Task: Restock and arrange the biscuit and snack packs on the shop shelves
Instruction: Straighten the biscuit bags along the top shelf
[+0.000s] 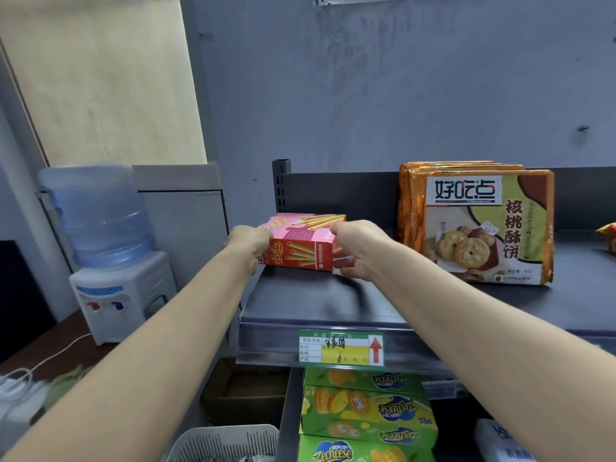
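A stack of flat wafer-stick boxes, a pink one [301,223] on top of a red one [301,256], lies at the left end of the dark top shelf [316,301]. My left hand [248,243] grips the stack's left end. On the right end, my right hand [358,250] holds the boxes with its thumb on top and its fingers curled round the side. To the right stand several orange walnut-biscuit packs [483,228], upright, one behind another.
Green Zecheese boxes [366,415] are stacked on the shelf below, under a green price label [340,348]. A water dispenser [110,255] stands to the left on a low table. A white basket [226,443] sits at the bottom. Another snack pack [608,240] shows at the right edge.
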